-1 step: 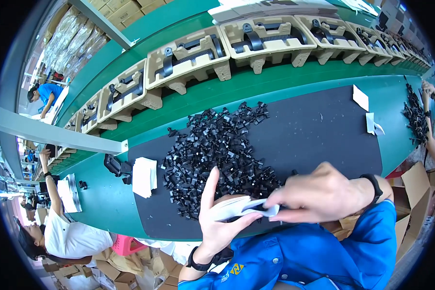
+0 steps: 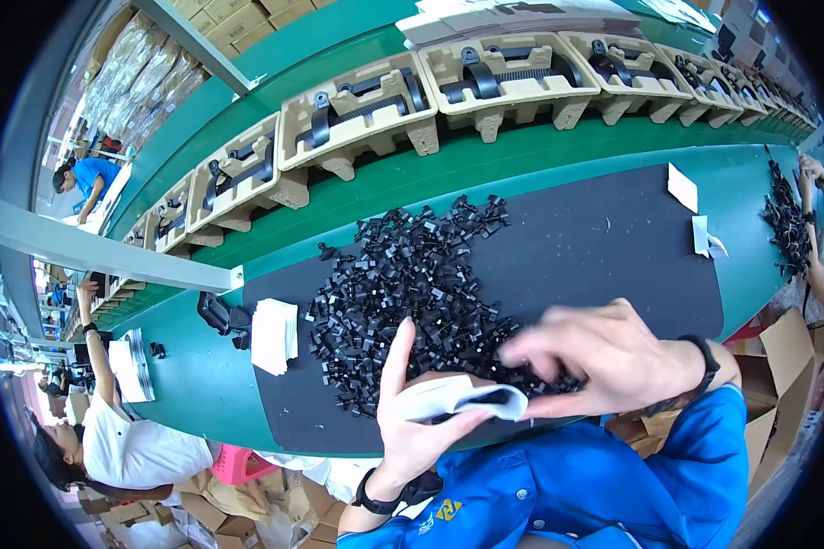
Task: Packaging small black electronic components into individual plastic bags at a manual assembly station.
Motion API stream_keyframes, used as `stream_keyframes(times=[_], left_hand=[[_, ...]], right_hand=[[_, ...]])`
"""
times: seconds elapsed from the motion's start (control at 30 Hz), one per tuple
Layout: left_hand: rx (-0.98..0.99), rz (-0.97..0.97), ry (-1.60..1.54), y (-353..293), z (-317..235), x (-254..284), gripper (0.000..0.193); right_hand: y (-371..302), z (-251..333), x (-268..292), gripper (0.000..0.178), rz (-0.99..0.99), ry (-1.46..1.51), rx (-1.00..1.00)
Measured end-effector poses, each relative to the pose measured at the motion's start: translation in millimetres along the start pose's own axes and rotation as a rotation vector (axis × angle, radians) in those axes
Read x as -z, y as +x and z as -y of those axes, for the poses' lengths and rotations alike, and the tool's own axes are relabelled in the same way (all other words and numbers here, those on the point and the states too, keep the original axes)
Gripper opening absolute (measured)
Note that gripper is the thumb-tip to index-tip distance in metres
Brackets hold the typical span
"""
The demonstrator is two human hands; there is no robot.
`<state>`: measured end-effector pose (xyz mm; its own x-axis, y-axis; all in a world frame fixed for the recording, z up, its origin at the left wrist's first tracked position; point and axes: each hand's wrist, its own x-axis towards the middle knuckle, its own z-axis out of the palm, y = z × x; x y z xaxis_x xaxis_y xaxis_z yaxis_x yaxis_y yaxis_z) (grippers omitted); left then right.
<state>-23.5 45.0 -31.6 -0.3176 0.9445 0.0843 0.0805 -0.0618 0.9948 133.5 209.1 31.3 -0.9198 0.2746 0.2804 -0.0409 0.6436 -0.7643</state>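
My left hand (image 2: 421,435) is closed around a small white paper bag (image 2: 444,395), thumb raised along it. The bag's mouth gapes toward the right; what lies inside is hidden. Beside that mouth is my right hand (image 2: 604,361), blurred at the fingertips. Its thumb is close to the bag's edge and its fingers are apart from the thumb, with nothing visible between them. Just beyond both hands spreads a large heap of small black plastic parts (image 2: 412,293), on a dark mat (image 2: 604,238).
A stack of white paper bags (image 2: 273,337) lies left of the heap, beside a black part (image 2: 222,314). Molded pulp trays (image 2: 357,119) holding black items line the green conveyor behind. Loose white papers (image 2: 683,188) lie at right. Co-workers sit left and right.
My right hand's fingers have lifted away from the paper bag and spread from the thumb. The bag's mouth shows wider and rounder. My left hand keeps its hold.
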Motion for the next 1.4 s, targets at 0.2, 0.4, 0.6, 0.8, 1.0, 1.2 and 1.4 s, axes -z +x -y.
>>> stream_keyframes(times=[0.2, 0.4, 0.6, 0.8, 1.0, 1.2, 1.4], left_hand=[[-0.035, 0.000, -0.279, 2.4, -16.5, -20.3, 0.089], [0.311, -0.019, -0.418, 11.8, -18.9, -26.0, 0.077], [0.357, -0.058, -0.844, 24.3, -26.0, -33.8, 0.077], [0.353, 0.011, -0.242, 32.7, -26.7, -40.7, 0.086], [0.188, 0.068, 0.018, 32.6, -56.2, -71.4, 0.077], [0.288, 0.015, 0.048, 60.2, -58.7, -99.2, 0.070], [0.307, -0.216, 0.044, 107.6, -72.9, -89.7, 0.075]], right_hand=[[-21.6, -27.1, -27.9, 0.024, -0.217, 0.185, 0.175], [-30.4, -38.2, -8.5, 0.028, -0.146, -0.143, 0.396], [-33.1, -38.0, 3.9, 0.032, -0.166, -0.496, 0.547], [-40.0, -34.2, 21.1, 0.020, -0.195, 0.005, 0.081], [-42.2, -58.5, 36.5, 0.017, 0.012, 0.184, 0.197], [-57.8, -64.5, 69.7, 0.018, 0.018, 0.163, 0.150], [-52.1, -101.2, 181.6, 0.010, -0.145, -0.289, 0.058]])
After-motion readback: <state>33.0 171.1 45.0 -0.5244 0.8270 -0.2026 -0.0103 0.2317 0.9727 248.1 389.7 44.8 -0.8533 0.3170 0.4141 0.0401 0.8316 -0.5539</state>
